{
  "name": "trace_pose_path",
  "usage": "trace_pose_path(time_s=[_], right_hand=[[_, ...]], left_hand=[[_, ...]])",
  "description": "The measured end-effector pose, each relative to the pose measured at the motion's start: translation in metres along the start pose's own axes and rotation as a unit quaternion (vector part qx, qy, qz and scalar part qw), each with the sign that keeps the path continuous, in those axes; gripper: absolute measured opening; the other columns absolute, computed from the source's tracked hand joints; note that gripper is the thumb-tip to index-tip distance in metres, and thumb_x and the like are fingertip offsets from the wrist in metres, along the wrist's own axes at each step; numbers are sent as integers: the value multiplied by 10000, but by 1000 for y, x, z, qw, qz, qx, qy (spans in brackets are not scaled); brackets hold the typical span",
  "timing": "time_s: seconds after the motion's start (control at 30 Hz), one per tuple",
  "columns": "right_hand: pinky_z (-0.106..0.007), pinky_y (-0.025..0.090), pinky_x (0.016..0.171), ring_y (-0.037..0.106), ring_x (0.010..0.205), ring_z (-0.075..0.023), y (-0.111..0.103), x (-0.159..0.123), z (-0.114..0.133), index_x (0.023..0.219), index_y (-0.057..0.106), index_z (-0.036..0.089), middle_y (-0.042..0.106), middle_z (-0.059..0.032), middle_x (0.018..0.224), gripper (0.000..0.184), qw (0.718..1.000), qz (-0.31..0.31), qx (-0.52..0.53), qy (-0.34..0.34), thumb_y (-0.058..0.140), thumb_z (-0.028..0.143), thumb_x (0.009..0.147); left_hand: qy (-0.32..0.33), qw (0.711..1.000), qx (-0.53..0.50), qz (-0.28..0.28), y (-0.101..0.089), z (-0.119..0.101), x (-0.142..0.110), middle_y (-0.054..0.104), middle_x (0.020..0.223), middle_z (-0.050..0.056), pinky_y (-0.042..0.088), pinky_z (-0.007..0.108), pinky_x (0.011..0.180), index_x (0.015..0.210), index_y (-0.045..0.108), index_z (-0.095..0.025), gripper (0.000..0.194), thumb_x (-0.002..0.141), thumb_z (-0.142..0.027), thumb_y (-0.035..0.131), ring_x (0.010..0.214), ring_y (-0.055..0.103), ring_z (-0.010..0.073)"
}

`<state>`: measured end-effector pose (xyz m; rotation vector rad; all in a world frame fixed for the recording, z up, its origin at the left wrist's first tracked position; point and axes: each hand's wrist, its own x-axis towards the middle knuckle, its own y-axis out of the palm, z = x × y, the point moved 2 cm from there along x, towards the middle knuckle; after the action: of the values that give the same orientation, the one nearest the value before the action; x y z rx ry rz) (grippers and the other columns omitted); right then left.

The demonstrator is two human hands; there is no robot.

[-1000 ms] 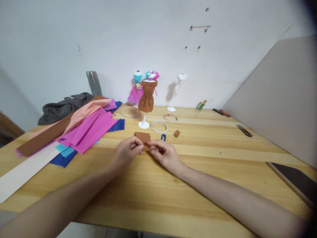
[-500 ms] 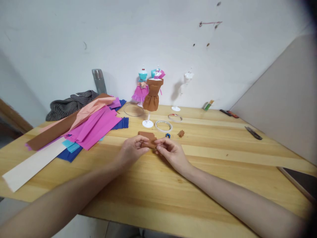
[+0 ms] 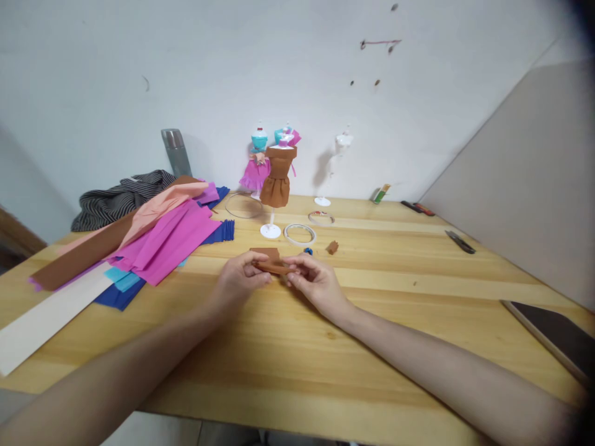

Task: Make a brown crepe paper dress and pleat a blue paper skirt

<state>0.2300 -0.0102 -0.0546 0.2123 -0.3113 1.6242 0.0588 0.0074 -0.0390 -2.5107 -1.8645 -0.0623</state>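
My left hand [image 3: 239,282] and my right hand [image 3: 312,282] meet over the middle of the wooden table [image 3: 297,347]. Both pinch a small piece of brown crepe paper [image 3: 268,261] between thumb and fingers, held just above the tabletop. Behind it, a small mannequin in a brown paper dress [image 3: 277,183] stands on a white base. A tape ring [image 3: 300,234] and a brown paper scrap [image 3: 331,248] lie just beyond my right hand. A blue object [image 3: 307,251] peeks out behind my right fingers.
Sheets of pink, brown, blue and white crepe paper [image 3: 153,238] are piled at left, with a striped cloth [image 3: 121,197] and a metal flask [image 3: 175,152] behind. More mannequins [image 3: 256,162] stand by the wall. A cutter [image 3: 459,241] and a tablet [image 3: 553,331] lie at right.
The brown paper piece has been folded flatter and narrower between my fingers. My hands stay together at the same spot; the view shifted slightly.
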Motion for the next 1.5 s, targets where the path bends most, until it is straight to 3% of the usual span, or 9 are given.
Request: trace_pose_path(time_s=[0.17, 0.37, 0.67, 0.9, 1.03, 1.13, 1.23, 1.37, 1.5], right_hand=[[-256, 472, 580, 560, 594, -101, 0, 0, 0, 919, 645, 187, 560, 2, 743, 243, 1000, 5, 17, -2, 662, 255, 686], [-248, 448, 555, 545, 568, -101, 0, 0, 2, 899, 646, 180, 545, 14, 673, 215, 999, 16, 28, 16, 643, 313, 730], [-251, 464, 557, 544, 556, -95, -1, 2, 2, 860, 647, 186, 541, 17, 684, 223, 999, -11, 40, 4, 691, 314, 683], [-231, 406, 502, 501, 498, -90, -3, 1, 4, 891, 624, 168, 548, 33, 564, 251, 998, -11, 45, 40, 655, 353, 725], [-226, 389, 467, 503, 498, -87, -3, 0, 1, 906, 623, 176, 588, 6, 671, 277, 997, -14, 44, 56, 650, 387, 729], [-241, 420, 487, 520, 528, -88, -3, 0, -2, 925, 622, 186, 604, -30, 832, 242, 999, -2, 28, 30, 628, 356, 753], [-262, 448, 540, 545, 601, -112, -2, -1, -1, 956, 627, 196, 601, -53, 894, 182, 998, 15, -40, -41, 553, 273, 809], [-307, 463, 684, 575, 836, -178, 1, -2, 7, 1063, 608, 205, 624, -80, 984, 292, 974, 52, -167, -145, 520, 140, 792], [-300, 472, 696, 584, 854, -183, 7, -3, 7, 1174, 547, 203, 627, -96, 1027, 395, 954, 134, -207, -172, 579, 160, 783]], left_hand=[[-29, 1000, 8, -1, -1, -1, 0, 635, 556, -17, 465, 221, 564, 731, 560, -141, 215, 589, -215, 704, 551, 615, 115], [-18, 998, 51, 27, -1, 2, 1, 652, 541, 11, 432, 204, 493, 756, 585, -130, 178, 678, -273, 656, 482, 593, 106], [-20, 999, 46, 15, -1, -1, 2, 649, 533, 11, 444, 205, 493, 667, 565, -134, 186, 654, -288, 669, 471, 577, 100], [-14, 999, 50, 13, -3, -1, 1, 642, 537, 9, 433, 199, 487, 693, 569, -130, 169, 676, -278, 648, 470, 566, 93], [18, 997, 75, -1, -5, 2, 3, 602, 514, -16, 411, 184, 461, 662, 552, -139, 127, 672, -244, 624, 458, 552, 85], [37, 995, 91, -1, -5, -2, 4, 566, 495, -34, 381, 169, 426, 661, 553, -140, 88, 667, -213, 603, 432, 524, 72], [41, 997, 63, 21, -2, -10, 0, 564, 521, -34, 405, 172, 447, 693, 559, -137, 90, 671, -216, 596, 442, 524, 68], [69, 995, 41, 57, 3, -19, -11, 572, 579, -21, 458, 207, 534, 726, 544, -138, 123, 697, -250, 585, 508, 562, 87], [182, 970, 142, 77, 4, -22, -19, 597, 640, 12, 451, 227, 594, 688, 552, -143, 83, 740, -203, 526, 604, 571, 111]])
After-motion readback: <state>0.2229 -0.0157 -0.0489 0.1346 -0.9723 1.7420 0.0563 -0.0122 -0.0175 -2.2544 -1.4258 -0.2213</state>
